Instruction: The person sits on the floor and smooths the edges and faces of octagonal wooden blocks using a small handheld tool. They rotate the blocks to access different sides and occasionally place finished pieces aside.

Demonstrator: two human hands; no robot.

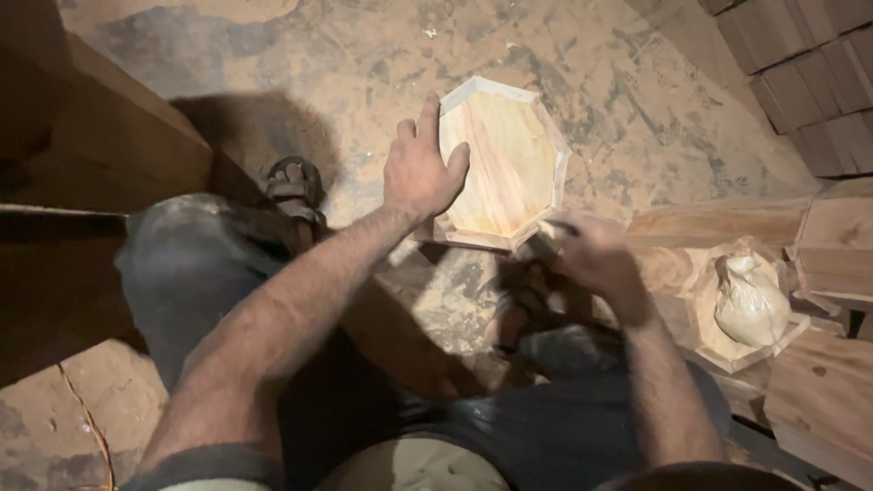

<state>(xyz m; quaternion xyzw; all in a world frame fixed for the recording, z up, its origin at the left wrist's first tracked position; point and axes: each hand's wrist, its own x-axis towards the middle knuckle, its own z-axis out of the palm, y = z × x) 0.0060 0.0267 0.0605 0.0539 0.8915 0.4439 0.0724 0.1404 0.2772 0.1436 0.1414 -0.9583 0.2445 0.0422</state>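
On the dusty, sand-coloured floor (364, 64), at 12 o'clock from the seated person, lies a pale octagonal wooden tray with a raised rim (506, 164), flat and open side up. The left hand (420, 168) rests on the tray's 9 o'clock rim, fingers released and spread, index finger pointing toward 12 o'clock and thumb lying over the rim onto the tray's inner face. The right hand (591, 255) is at the tray's 5 o'clock corner, fingers clenched around a small dark tool (556, 227) whose tip touches or nearly touches the rim; motion blur prevents identifying the tool.

At 3 o'clock from the right hand, a second octagonal wooden tray (791, 332) holds a tied cream-coloured bag (750, 300). Light wooden planks (709, 223) lie between the two trays and beyond. Stacked reddish bricks (809, 73) occupy the 1 o'clock corner. A dark strapped sandal (296, 191) on one foot is at 9 o'clock from the left hand, beside a dark wooden board (109, 155).
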